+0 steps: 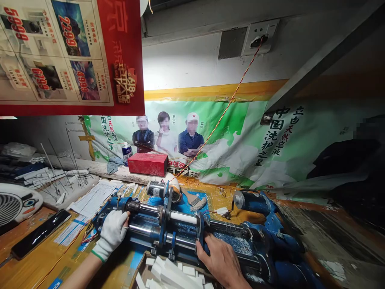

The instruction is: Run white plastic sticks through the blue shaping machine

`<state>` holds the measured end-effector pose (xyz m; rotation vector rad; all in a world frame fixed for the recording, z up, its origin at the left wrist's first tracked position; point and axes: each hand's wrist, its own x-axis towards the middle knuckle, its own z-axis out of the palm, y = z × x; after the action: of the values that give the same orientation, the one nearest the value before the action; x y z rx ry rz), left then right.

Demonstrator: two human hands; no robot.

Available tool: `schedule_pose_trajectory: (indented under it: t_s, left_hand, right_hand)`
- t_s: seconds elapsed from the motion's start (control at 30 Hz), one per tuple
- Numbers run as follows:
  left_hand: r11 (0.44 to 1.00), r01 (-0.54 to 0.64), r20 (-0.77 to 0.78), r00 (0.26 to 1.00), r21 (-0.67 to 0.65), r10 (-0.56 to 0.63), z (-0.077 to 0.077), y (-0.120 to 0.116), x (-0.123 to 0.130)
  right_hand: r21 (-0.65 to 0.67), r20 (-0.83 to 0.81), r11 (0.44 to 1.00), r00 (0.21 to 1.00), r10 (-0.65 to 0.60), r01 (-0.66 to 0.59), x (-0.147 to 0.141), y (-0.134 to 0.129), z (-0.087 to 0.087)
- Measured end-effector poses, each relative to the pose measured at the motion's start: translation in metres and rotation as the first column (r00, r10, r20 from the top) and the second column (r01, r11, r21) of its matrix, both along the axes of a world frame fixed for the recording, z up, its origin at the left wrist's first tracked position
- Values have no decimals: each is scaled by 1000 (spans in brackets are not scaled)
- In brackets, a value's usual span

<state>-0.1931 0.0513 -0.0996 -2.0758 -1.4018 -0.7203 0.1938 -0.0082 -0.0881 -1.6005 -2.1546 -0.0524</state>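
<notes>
A blue bench machine (186, 237), like a small lathe with steel rods and motors, stretches across the worktable. My left hand (112, 233), in a white knit glove with green cuff, is closed at its left end, just below the drill chuck (134, 205); what its fingers grip is hidden. My bare right hand (219, 257) grips the blue sliding bracket (200, 226), with the thumb in front and the fingers behind. Between the two upright brackets runs a white rod (183, 218), in line with the chuck. White dust covers the machine bed.
An open box of white strips (173, 275) stands in front of the machine. Behind it are a brush (194, 200), a red box (148, 164) and a spray can (126, 152). A phone (40, 233) and fan (18, 204) lie left. A twisted cord (222, 112) crosses to the socket.
</notes>
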Motion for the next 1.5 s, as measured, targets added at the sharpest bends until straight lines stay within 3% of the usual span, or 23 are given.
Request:
schedule_pose_trajectory:
  t_s: [0.13, 0.23, 0.3, 0.33, 0.4, 0.47, 0.53, 0.6, 0.63, 0.7, 0.73, 0.77, 0.8, 0.83, 0.9, 0.93, 1.0, 1.1, 1.33, 1.43, 1.5]
  left_hand:
    - [1000, -8, 23, 1000, 18, 8, -3, -1, -18]
    - [981, -112, 169, 982, 156, 86, 0, -16, -3]
    - [959, -172, 307, 947, 227, 97, 11, -26, 30]
    - [961, -146, 344, 937, 234, 59, 20, -29, 53]
    - [984, 69, 305, 945, 166, -118, 41, -29, 108]
    - [945, 319, 179, 936, -73, -302, 62, -23, 162]
    - [864, 383, 218, 920, -327, -325, 75, -19, 202]
    - [766, 451, 425, 868, -458, -257, 78, -23, 222]
    - [689, 529, 580, 792, -496, -191, 76, -28, 226]
    - [429, 757, 856, 510, -492, 83, 68, -42, 227]
    - [293, 862, 897, 331, -413, 292, 64, -49, 226]
    - [213, 933, 856, 154, -291, 493, 60, -55, 225]
    - [206, 965, 765, -10, -161, 644, 57, -59, 225]
    - [262, 964, 663, -161, -55, 732, 55, -61, 225]
    - [428, 902, 513, -391, 49, 764, 56, -59, 227]
    - [497, 865, 477, -465, 65, 746, 58, -57, 229]
    - [581, 810, 457, -546, 75, 702, 63, -51, 232]
    - [638, 762, 494, -600, 112, 629, 66, -44, 235]
    - [647, 750, 524, -610, 138, 595, 60, -39, 235]
    - [585, 802, 535, -549, 122, 642, 61, -46, 232]
    - [490, 867, 550, -453, 89, 702, 59, -53, 220]
  right_hand:
    - [-1, 21, 1000, 1000, 2, -2, 1, 0, 2]
    - [-3, 35, 1000, 999, -4, 4, 0, 0, 2]
    - [-7, 39, 1000, 999, -8, 9, -2, 0, 4]
    - [-11, 42, 1000, 999, -9, 9, -4, 0, 5]
    - [-18, 43, 1000, 999, -12, 12, -4, -1, 8]
    - [-31, 51, 999, 999, -19, 21, 2, -2, 12]
    - [-46, 57, 999, 998, -21, 23, 15, -3, 13]
    - [-60, 52, 998, 999, -6, 9, 32, -5, 12]
    - [-63, 45, 998, 999, 5, -2, 39, -6, 11]
    - [-61, 33, 998, 999, 27, -25, 49, -6, 9]
    - [-54, 29, 998, 999, 33, -32, 50, -6, 7]
    - [-48, 23, 998, 999, 36, -35, 49, -6, 7]
    - [-42, 16, 998, 999, 36, -36, 47, -6, 6]
    - [-37, 8, 999, 999, 36, -36, 44, -6, 7]
    - [-28, -6, 999, 999, 37, -37, 38, -5, 7]
    - [-23, -10, 999, 999, 39, -39, 36, -6, 8]
    - [-15, -10, 999, 999, 44, -44, 34, -6, 8]
    - [-15, -2, 999, 999, 38, -38, 34, -7, 8]
    - [-36, -19, 999, 1000, 25, -25, 18, -5, 12]
    - [-30, -29, 1000, 1000, 9, -9, 6, -5, 12]
    - [-20, -26, 1000, 1000, 6, -7, 1, -5, 12]
